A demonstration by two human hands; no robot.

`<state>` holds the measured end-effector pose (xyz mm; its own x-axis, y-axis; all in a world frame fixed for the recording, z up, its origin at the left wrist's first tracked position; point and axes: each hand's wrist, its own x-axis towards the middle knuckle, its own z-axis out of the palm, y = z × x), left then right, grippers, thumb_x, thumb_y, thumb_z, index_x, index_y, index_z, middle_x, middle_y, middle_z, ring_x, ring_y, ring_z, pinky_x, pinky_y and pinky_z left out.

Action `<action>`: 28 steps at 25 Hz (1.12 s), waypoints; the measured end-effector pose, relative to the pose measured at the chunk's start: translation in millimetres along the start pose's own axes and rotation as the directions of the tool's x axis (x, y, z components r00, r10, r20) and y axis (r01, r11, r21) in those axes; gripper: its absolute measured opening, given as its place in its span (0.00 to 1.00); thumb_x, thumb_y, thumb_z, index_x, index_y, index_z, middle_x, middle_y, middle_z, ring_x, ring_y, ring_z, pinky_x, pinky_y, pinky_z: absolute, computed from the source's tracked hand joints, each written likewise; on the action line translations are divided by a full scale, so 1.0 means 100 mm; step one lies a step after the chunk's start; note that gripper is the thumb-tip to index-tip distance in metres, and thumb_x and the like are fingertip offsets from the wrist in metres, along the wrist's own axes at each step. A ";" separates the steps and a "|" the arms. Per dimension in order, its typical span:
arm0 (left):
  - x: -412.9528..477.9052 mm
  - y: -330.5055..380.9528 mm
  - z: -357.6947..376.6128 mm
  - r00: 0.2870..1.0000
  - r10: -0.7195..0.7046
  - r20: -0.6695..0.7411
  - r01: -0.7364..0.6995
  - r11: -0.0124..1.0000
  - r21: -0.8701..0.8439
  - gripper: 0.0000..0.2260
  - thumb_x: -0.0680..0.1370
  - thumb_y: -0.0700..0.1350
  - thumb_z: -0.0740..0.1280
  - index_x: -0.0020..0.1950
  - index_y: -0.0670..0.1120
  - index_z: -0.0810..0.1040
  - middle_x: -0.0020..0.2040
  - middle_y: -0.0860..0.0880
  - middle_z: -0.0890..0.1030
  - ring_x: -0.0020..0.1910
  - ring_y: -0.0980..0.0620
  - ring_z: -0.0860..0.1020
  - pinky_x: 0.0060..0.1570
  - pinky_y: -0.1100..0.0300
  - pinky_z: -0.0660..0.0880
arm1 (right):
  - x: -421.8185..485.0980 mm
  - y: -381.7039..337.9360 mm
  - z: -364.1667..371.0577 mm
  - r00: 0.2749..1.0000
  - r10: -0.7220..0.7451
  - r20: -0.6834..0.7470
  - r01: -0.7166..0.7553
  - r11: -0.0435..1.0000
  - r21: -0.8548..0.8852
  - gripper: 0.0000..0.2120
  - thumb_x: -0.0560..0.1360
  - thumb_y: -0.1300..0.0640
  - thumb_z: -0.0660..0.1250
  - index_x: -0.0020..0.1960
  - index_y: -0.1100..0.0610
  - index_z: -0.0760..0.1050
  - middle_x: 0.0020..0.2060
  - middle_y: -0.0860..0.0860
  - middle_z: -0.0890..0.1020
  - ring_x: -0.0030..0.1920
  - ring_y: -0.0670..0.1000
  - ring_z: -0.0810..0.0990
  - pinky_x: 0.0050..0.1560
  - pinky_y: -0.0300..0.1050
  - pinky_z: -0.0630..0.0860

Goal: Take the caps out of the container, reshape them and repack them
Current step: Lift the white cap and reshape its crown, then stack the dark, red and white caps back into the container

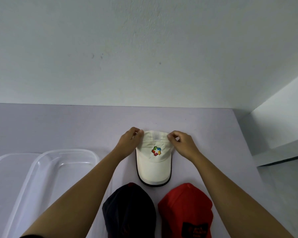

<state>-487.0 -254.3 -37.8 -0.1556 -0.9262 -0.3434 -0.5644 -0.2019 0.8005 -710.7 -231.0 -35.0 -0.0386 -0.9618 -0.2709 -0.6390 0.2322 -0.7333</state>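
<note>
A cream cap [153, 164] with a multicoloured logo and a dark-edged brim lies flat on the lilac table, brim pointing toward me. My left hand [130, 143] pinches the back left edge of its crown. My right hand [182, 143] pinches the back right edge. Closer to me sit a dark navy cap [129, 210] and, to its right, a red cap [186, 210] with a black patch. A clear plastic container [46, 169] stands to the left, nothing visible inside it.
A second clear plastic piece, perhaps the lid [0, 167], lies left of the container. A pale wall [144, 57] rises behind the table. The table's right edge [244, 143] drops off beside a white ledge.
</note>
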 end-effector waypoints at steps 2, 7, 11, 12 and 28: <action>0.00 -0.02 -0.03 0.997 -0.001 -0.076 0.003 1.000 0.017 0.12 0.81 0.51 0.58 0.48 0.45 0.75 0.45 0.48 0.78 0.44 0.48 0.76 0.41 0.61 0.70 | 0.02 0.00 -0.01 1.000 -0.006 -0.018 0.005 0.996 -0.088 0.12 0.77 0.48 0.62 0.50 0.55 0.79 0.48 0.48 0.82 0.51 0.49 0.79 0.52 0.46 0.75; -0.20 0.06 -0.15 0.996 -0.024 -0.084 0.027 0.999 0.035 0.18 0.81 0.53 0.57 0.67 0.45 0.71 0.66 0.44 0.71 0.58 0.45 0.75 0.62 0.53 0.70 | -0.11 -0.05 -0.09 0.997 0.045 -0.070 -0.048 0.998 -0.043 0.18 0.77 0.48 0.62 0.63 0.56 0.74 0.61 0.53 0.76 0.56 0.52 0.78 0.57 0.45 0.73; -0.70 0.23 -0.23 0.988 0.033 -0.152 -0.020 0.996 0.083 0.17 0.80 0.46 0.60 0.68 0.45 0.71 0.68 0.46 0.71 0.54 0.54 0.74 0.53 0.62 0.66 | -0.59 -0.28 -0.08 0.974 -0.108 -0.200 0.113 0.994 0.014 0.12 0.76 0.56 0.64 0.59 0.55 0.75 0.58 0.52 0.77 0.51 0.49 0.78 0.48 0.33 0.70; -0.89 0.20 -0.23 0.987 0.040 -0.154 -0.026 0.995 0.092 0.17 0.80 0.46 0.61 0.68 0.45 0.71 0.68 0.47 0.72 0.57 0.53 0.74 0.53 0.63 0.67 | -0.80 -0.35 0.00 0.966 -0.156 -0.205 0.168 0.985 0.046 0.11 0.76 0.58 0.65 0.57 0.56 0.76 0.56 0.51 0.78 0.49 0.48 0.78 0.46 0.29 0.69; -2.32 -0.56 0.09 0.942 -0.280 0.184 0.322 0.911 -0.259 0.26 0.72 0.35 0.69 0.68 0.43 0.66 0.55 0.46 0.77 0.52 0.49 0.78 0.48 0.58 0.78 | -1.69 -0.47 0.96 0.883 0.155 0.443 -0.260 0.947 0.186 0.25 0.64 0.51 0.76 0.58 0.56 0.76 0.53 0.53 0.83 0.52 0.51 0.82 0.60 0.52 0.76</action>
<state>-426.3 -24.7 -7.7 -0.1377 -0.7573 -0.6384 -0.3536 -0.5644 0.7459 -600.4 -65.8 -14.3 0.2066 -0.7493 -0.6292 -0.4522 0.4972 -0.7405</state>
